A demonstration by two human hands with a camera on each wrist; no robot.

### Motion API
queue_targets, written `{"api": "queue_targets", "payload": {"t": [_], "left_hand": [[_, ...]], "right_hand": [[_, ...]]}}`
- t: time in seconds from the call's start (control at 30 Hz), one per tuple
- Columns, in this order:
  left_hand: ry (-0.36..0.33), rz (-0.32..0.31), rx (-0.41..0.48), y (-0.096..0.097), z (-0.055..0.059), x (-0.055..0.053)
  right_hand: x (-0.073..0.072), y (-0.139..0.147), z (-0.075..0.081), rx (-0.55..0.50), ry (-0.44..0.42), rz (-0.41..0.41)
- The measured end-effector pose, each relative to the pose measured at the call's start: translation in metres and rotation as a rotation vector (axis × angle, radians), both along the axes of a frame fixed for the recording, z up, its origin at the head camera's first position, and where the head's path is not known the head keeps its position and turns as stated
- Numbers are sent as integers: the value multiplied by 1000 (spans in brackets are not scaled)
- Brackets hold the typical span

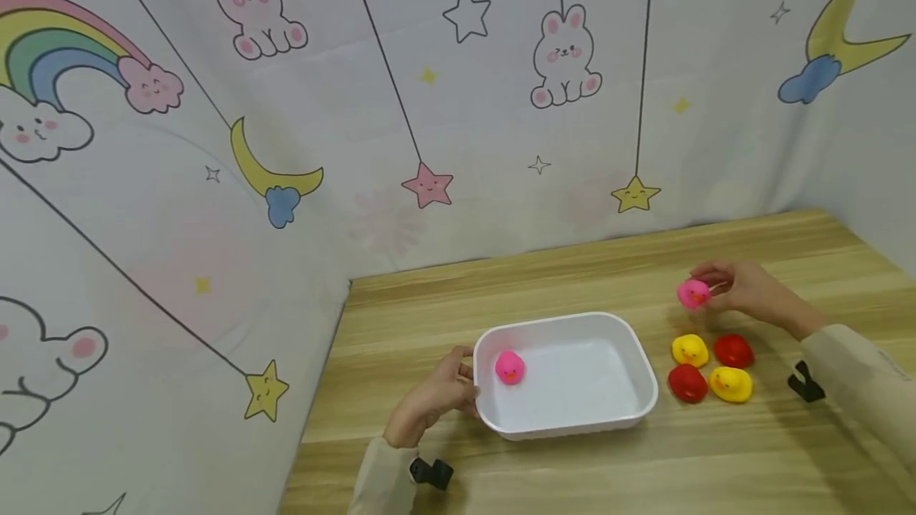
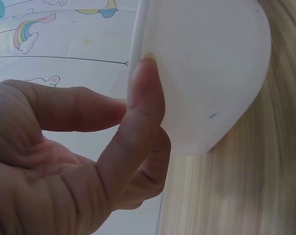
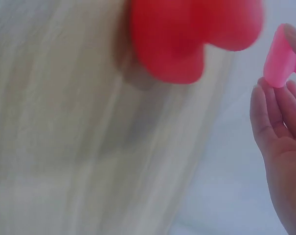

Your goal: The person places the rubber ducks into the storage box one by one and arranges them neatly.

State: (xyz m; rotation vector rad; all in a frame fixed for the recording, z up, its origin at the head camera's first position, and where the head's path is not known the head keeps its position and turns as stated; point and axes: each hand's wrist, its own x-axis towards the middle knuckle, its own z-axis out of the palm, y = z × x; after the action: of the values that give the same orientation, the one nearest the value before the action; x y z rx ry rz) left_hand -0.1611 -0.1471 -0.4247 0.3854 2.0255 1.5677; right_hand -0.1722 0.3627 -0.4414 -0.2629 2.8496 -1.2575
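At the left end of a white plastic basin [image 1: 580, 376], my left hand [image 1: 438, 389] pinches the rim between thumb and fingers. The left wrist view shows the basin's outer wall [image 2: 211, 63] close up, with a finger lying along it. Inside the basin, near its left end, sits a pink rubber duck [image 1: 510, 369]. My right hand [image 1: 751, 294] holds another pink rubber duck [image 1: 692, 293] by its fingertips, above the table to the right of the basin. In the right wrist view this pink duck [image 3: 279, 58] is partly cut off by the frame edge.
Right of the basin two yellow ducks [image 1: 690, 350] and two red ducks [image 1: 688, 383] sit in a tight group, just in front of my right hand. A wooden table [image 1: 558, 475] carries everything. Behind it hangs a printed cloth [image 1: 494, 133]. A black strap piece [image 1: 806, 382] sticks out from the right sleeve.
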Motion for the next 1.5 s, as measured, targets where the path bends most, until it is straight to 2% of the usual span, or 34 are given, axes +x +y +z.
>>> {"api": "queue_targets", "payload": {"t": [0.2,0.37,0.6,0.77,1.23,1.5], "left_hand": [[0,-1,-10,-3,2,-1],[-3,12,-23,-5,4,-1],[14,9,-39,-6,6,-4],[8,5,-37,-7,7,-4],[-27,16,-27,-4,1,-2],[-20,10,-23,-1,2,-2]], "right_hand": [[2,-10,10,-40,-25,-3],[5,-25,24,-43,-11,-12],[9,-48,43,-82,38,43],[9,-60,49,-131,46,108],[5,-87,62,-169,12,208],[-8,-106,74,-168,17,243]]}}
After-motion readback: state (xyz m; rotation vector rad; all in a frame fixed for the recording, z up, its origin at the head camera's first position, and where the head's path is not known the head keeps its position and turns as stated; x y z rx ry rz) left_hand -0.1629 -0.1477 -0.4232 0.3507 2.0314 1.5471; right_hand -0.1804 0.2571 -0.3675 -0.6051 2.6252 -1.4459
